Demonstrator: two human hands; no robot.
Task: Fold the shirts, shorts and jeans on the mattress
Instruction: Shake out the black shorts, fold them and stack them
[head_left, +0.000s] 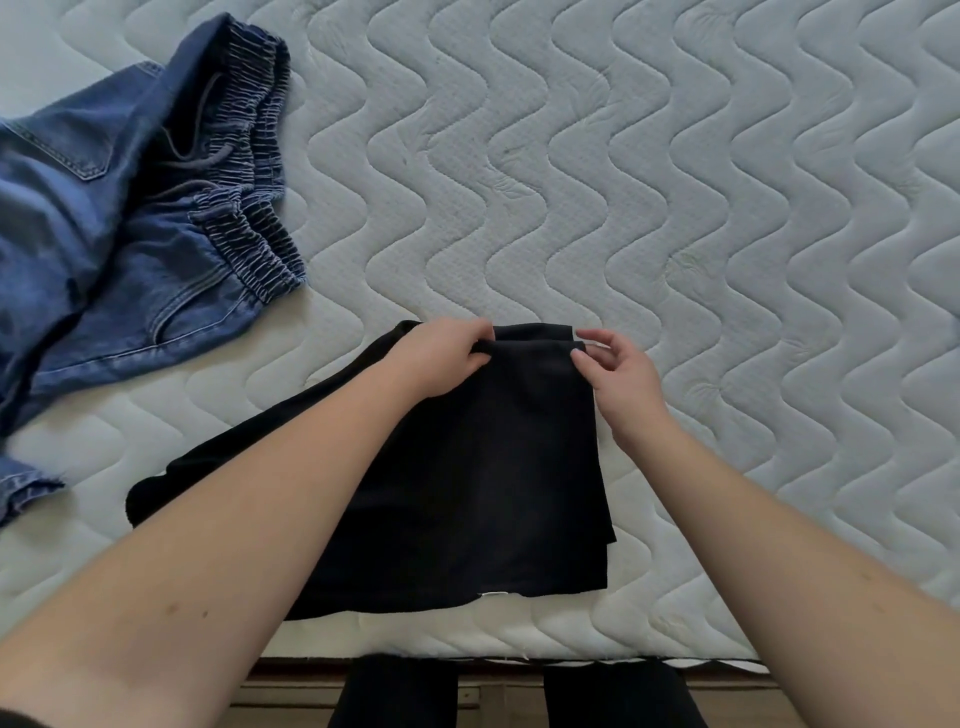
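Observation:
A black garment (498, 483) lies partly folded on the white quilted mattress (675, 208), near its front edge. My left hand (441, 358) pinches the garment's far edge at the top left. My right hand (618, 374) pinches the same edge at the top right corner, thumb and forefinger closed on the cloth, other fingers loose. A loose part of the garment trails out to the left under my left forearm. Blue jeans (119, 208) with an elastic drawstring waist lie crumpled at the far left, apart from both hands.
The mattress's front edge (519, 649) runs just below the black garment. Beneath it show a wooden bed frame and my dark trouser legs (519, 696). Bare quilted surface stretches to the right and behind the garment.

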